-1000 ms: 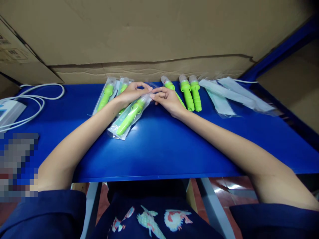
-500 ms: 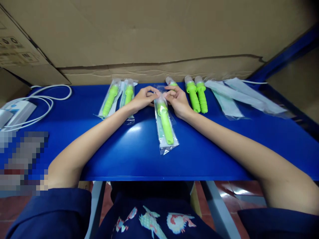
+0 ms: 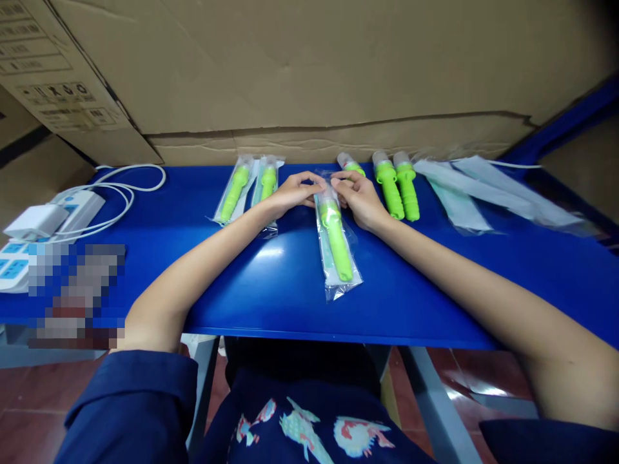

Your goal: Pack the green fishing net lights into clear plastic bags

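A clear plastic bag [image 3: 331,291] lies in front of me with a lime-green stick-shaped device [image 3: 341,248], clear-capped at its far end, and a pale printed strip inside. My left hand [image 3: 300,191] pinches the bag's far end from the left. From the right, my right hand [image 3: 358,198] pinches the same end, fingers closed. Just left of my hands lie two bagged green devices [image 3: 235,189]. Beyond my right hand is a loose green device [image 3: 351,164], partly hidden, and beside it two more unbagged green devices [image 3: 391,190].
Flat bags with pale strips [image 3: 478,187] lie at the right of the blue table [image 3: 261,290]. White power strips [image 3: 19,265], a plug adapter [image 3: 36,222] and a looped cable [image 3: 145,188] sit at the left. A cardboard wall [image 3: 309,71] stands behind.
The whole view has shifted, so the scene sits further right and more of the power strips shows. Both hands keep their pinch on the bag's far end.
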Motion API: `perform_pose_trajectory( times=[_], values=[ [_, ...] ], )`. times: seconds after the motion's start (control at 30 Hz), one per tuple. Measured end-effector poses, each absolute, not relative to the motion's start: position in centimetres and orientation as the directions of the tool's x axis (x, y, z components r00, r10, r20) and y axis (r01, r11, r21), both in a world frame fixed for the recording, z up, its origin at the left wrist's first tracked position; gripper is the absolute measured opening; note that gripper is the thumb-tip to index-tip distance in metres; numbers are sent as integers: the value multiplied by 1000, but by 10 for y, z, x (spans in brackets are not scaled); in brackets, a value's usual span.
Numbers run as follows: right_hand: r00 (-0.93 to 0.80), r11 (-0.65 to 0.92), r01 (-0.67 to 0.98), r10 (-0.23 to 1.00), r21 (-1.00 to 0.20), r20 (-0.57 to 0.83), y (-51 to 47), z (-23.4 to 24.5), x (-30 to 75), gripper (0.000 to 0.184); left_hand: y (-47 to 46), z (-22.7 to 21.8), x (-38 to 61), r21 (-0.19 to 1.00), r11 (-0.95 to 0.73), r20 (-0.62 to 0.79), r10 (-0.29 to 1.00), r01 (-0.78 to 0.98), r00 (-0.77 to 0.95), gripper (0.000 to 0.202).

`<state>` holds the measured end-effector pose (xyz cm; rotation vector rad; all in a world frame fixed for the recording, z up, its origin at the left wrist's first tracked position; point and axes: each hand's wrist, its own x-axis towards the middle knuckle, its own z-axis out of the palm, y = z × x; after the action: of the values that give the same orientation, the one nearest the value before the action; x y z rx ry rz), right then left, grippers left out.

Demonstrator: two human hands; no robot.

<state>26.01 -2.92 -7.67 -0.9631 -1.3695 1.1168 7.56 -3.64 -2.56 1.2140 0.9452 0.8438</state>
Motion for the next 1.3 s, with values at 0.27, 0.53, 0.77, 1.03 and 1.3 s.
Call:
perform_pose_trajectory(
  times=[0.27,0.53,0.77,1.03,1.3],
  values=[
    [-113,284,-9,952,-959,283,-34,-76,259,56,-34,-30,75,990,132,-102,923,-55,372,10],
    [-94,303,-17,948,-953,303,-36,-73,256,56,-34,-29,74,989,130,-95,925,-71,368,8],
    [-114,327,-38,937,-944,330,-39,-72,255,57,-35,-28,72,980,171,-117,913,-105,390,18],
    [-120,338,-42,933,-940,340,-39,-71,255,60,-36,-24,73,976,192,-147,926,-98,349,23],
    [-124,357,10,927,-934,353,-26,-74,250,54,-29,-30,75,971,155,-118,973,-183,197,6]
  ],
)
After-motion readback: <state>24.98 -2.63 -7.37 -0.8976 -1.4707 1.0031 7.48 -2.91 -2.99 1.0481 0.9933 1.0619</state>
